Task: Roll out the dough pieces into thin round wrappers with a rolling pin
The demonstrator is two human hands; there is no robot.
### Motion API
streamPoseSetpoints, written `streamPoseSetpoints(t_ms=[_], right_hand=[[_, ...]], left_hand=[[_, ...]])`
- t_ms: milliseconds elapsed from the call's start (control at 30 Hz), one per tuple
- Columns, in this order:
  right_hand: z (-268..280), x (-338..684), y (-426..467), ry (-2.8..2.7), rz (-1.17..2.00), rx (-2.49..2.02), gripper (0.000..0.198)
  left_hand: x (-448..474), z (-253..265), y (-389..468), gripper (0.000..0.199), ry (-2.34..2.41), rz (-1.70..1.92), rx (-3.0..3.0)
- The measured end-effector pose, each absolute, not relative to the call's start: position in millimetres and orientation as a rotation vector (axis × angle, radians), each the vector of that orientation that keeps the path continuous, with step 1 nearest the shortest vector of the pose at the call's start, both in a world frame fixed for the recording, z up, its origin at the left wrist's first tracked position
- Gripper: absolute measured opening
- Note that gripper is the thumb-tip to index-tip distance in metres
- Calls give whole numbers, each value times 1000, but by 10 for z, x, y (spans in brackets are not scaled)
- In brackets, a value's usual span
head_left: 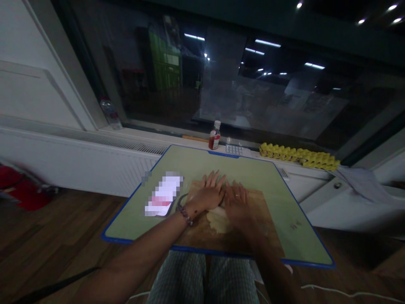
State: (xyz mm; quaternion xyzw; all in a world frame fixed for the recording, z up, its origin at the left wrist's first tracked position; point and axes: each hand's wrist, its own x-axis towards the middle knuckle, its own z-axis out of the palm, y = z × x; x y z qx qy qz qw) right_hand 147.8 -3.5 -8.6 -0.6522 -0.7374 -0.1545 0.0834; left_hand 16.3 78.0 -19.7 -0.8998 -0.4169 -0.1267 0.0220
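Note:
A sheet of pale dough [218, 223] lies on a wooden board [265, 219] in front of me. My left hand [210, 193], with a bracelet at the wrist, stretches its fingers forward over the dough's far side. Beside it, my right hand [236, 200] lies palm down with its fingers extended, slightly blurred. Both hands are close together, nearly touching at the thumbs. A pale rounded strip shows between them at the dough's upper edge; whether it is a rolling pin or folded dough, I cannot tell. What is under the palms is hidden.
The board rests on a green, blue-edged table [291, 207]. A phone [164, 194], partly blurred out, lies on the left. On the windowsill stand a sauce bottle [214, 137], a yellow egg carton [297, 157] and a plastic bottle [110, 114]. A grey cloth [370, 181] hangs at right.

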Motion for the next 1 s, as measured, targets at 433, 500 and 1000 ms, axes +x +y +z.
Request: streamPoseSetpoints(t_ms=[433,500,1000], right_hand=[[-128,980,-698,-1923,-539,-1904,45],[-90,1046,-612,-1968,-507,-1934,45],[-53,1115,-483,-2068,-515,-1922,49]], left_hand=[[-258,-19,105,57,-947,-536,-2859],[-208,-37,182,56,-955,-547,-2858],[-91,-70,253,51,-1086,-539,-2778]])
